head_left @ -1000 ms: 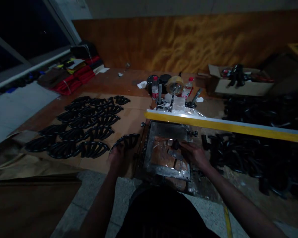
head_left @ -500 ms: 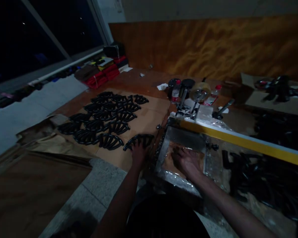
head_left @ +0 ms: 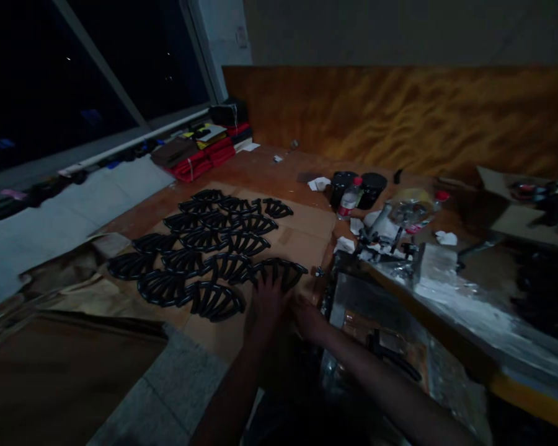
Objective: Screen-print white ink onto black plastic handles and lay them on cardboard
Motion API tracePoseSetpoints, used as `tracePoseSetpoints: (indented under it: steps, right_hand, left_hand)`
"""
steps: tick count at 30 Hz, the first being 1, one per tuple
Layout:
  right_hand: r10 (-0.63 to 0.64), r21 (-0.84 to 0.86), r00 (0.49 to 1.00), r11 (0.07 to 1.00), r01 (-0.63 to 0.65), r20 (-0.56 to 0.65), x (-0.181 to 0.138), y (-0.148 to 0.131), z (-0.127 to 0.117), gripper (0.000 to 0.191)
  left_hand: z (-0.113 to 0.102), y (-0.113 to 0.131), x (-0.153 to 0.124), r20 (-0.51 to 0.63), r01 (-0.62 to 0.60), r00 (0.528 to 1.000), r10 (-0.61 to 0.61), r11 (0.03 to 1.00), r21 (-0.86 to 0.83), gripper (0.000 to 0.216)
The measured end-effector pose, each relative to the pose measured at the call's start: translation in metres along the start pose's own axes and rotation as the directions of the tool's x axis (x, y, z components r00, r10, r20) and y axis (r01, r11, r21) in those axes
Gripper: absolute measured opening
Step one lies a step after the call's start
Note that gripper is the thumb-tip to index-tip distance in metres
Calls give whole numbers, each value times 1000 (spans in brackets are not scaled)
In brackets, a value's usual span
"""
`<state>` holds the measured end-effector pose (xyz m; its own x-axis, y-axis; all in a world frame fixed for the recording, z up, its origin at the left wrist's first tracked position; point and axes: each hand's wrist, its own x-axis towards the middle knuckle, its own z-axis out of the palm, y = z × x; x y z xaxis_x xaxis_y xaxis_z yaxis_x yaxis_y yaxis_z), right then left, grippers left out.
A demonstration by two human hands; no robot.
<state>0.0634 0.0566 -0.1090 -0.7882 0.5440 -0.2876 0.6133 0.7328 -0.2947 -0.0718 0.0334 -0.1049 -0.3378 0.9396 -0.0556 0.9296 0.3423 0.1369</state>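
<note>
A: Around?
B: Rows of black arched plastic grilles (head_left: 199,248) left; grey steel jig plate (head_left: 358,297) right.
A: Hands?
B: I see left hand (head_left: 266,300) spread flat on nearest grille (head_left: 295,271), on brown cardboard (head_left: 302,235), long axis left-right; right hand (head_left: 307,319) blurred, can't tell.

Bare cardboard (head_left: 307,234) ahead, black parts (head_left: 190,260) left, metal jig (head_left: 367,300) right

The left hand (head_left: 266,300) rests on a black fan-shaped part (head_left: 286,271) lying on cardboard (head_left: 302,238).

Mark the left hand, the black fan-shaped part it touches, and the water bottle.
left hand (head_left: 266,301): head view, back of hand.
black fan-shaped part (head_left: 294,272): head view, its ribs.
water bottle (head_left: 348,203): head view, its body.
</note>
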Motion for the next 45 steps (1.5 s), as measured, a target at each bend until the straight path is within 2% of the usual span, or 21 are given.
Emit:
tracePoseSetpoints:
  steps: [2, 5, 8, 11, 16, 21, 24, 28, 32, 36, 42, 45]
  right_hand:
    - [146, 43, 989, 988, -148, 34, 27, 4, -3, 65]
    - [344, 60, 936, 935, -349, 76, 61, 9, -3, 70]
    - [401, 31, 910, 913, -406, 108, 80, 14, 8, 66]
    - [398, 8, 913, 916, -400, 89, 85, 19, 27, 67]
    - [387, 18, 919, 921, -389, 74, 84, 23, 50, 72]
    - [402, -33, 915, 915, -403, -28, 82, 21, 59, 59]
    - [410, -51, 911, 910, -412, -50, 82, 21, 65, 61]
    - [441, 17, 896, 898, -441, -51, 83, 26, 76, 63]
    - [478, 105, 879, 874, -474, -11, 86, 29, 82, 62]
    - [473, 127, 881, 874, -468, -4, 87, 27, 80, 60]
    - [410, 58, 912, 911, -409, -9, 86, 24, 69, 60]
    - [411, 77, 911, 908, -412, 21, 85, 20, 53, 66]
  left_hand:
    - [-8, 2, 40, -11, -54, 998, 54, 999, 5, 51]
    - [-14, 10, 103, -17, -120, 993, 120, 993, -1, 50]
    - [-8, 26, 161, -15, -191, 982, 191, 981, -29, 51]
    - [4, 47, 205, 0, -235, 972, 236, 969, -80, 52]
    - [27, 90, 246, 138, -262, 950, 281, 955, -139, 53]
    - [44, 124, 280, 142, -403, 893, 427, 899, -174, 53]
    - [45, 125, 306, 149, -455, 864, 482, 872, -183, 56]
    - [42, 105, 336, 177, -456, 858, 482, 874, -167, 50]
    - [38, 91, 348, 163, -356, 913, 374, 926, -127, 52]
    - [41, 87, 340, 127, -302, 941, 315, 947, -107, 54]
    - [71, 70, 288, -99, -389, 921, 377, 906, -168, 58]
    - [85, 62, 255, -156, -406, 912, 378, 883, -233, 55]
